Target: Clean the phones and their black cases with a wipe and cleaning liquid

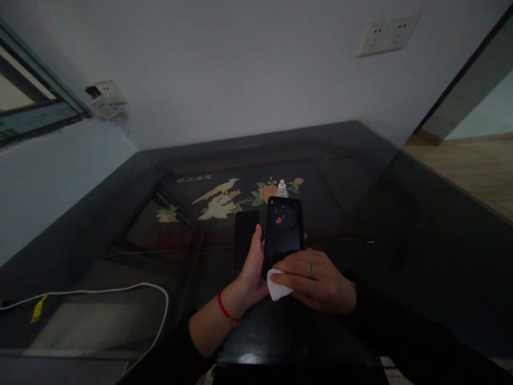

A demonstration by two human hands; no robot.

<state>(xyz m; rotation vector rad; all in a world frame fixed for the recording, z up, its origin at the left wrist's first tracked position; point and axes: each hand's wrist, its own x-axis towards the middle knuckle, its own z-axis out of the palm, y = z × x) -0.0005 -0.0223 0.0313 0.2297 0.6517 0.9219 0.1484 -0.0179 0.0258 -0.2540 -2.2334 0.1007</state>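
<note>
A black smartphone [284,238] is held tilted up over the table, its back with a round camera ring facing me. My left hand [251,270] is closed around the phone's left side, thumb along the edge and fingertips just showing at the right. My right hand [316,280], with a ring on one finger, pinches a white cloth or tissue [277,286] against the lower part of the phone. Just left of it, a second dark phone [242,238] lies on the table. Behind the held phone stands a small clear bottle with a white cap [282,185], partly hidden.
The dark glossy table [340,203] carries an inlaid bird-and-flower picture [220,200] and reaches the wall. A white cable [120,289] with a yellow tag [39,309] curves across its left side. Wall sockets [388,36] are at upper right, more [107,101] at left by the window.
</note>
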